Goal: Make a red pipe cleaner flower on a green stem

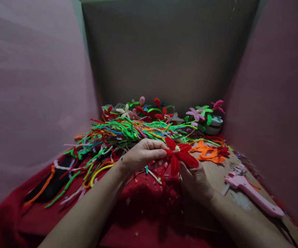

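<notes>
Between my hands, a red pipe-cleaner flower [181, 156] with several long petals and a pale yellow centre faces up toward me. My left hand [147, 153] pinches its left petal between thumb and fingers. From below and to the right, my right hand [197, 177] is closed behind the flower, its fingertips mostly hidden by the petals. Just beyond the flower lies a large heap of coloured pipe cleaners [128, 129]. Orange pipe-cleaner shapes [207, 151] rest right of the flower on a cardboard sheet [216, 168].
A pink glue gun [255, 194] lies on the cardboard at the right, its cord trailing toward the front. Finished flowers [149, 112] stand behind the heap, and a white pot [213, 125] holds pink ones. Scraps dot the red cloth [141, 220]. Pink walls rise on both sides.
</notes>
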Demonstrator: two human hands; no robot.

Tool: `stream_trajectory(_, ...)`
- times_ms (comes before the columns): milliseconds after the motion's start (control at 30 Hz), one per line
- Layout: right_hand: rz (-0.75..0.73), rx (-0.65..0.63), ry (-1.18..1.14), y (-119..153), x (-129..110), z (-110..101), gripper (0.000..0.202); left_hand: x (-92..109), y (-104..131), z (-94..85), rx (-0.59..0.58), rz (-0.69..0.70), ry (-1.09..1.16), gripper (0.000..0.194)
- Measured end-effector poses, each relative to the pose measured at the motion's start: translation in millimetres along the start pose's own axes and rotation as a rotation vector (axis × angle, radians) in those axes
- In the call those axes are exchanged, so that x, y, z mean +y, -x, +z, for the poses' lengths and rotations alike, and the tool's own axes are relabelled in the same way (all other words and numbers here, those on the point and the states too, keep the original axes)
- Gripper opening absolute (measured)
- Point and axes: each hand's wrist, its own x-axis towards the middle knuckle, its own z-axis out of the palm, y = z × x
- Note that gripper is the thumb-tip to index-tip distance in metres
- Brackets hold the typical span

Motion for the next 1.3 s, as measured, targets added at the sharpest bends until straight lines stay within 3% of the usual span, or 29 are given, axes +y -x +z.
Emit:
stream_trajectory(200, 0.020, 0.025, 0.043, -3.3, -1.0, -2.0, 0.018, 2.2, -0.4, -1.0, 0.024, 0.024, -0.126, 0.022)
stream_trajectory(367, 0.003, 0.025, 0.038, -2.9, -3.5, -0.7, 0.017, 5.2, 3.4, -7.8, -0.055, -0.013, -0.061, 0.031)
stream_trajectory(533, 0.014, -0.008, 0.023, -1.3, -4.3, 0.5, 0.022, 2.0, 3.7, -13.4, -0.102, -0.091, 0.048, 0.025)
stream_trajectory(867, 0.053, 0.009, 0.022, -0.5, 0.0, 0.3, 0.022, -7.5, -3.0, -10.4, -0.027, -0.041, 0.081, 0.025)
stream_trajectory(1067, 0.074, 0.086, -0.022, -3.2, 0.9, 1.5, 0.018, -14.4, -9.9, -11.1, 0.067, -0.023, 0.240, 0.046)
stream_trajectory(1167, 0.100, 0.151, -0.056, -3.6, 2.2, 2.0, 0.013, -17.2, -13.7, -10.3, 0.186, -0.051, 0.242, 0.038)
stream_trajectory(1300, 0.171, 0.158, -0.170, -6.2, 3.8, 1.2, 0.015, -14.4, -14.1, -3.3, 0.204, -0.035, 0.073, 0.025)
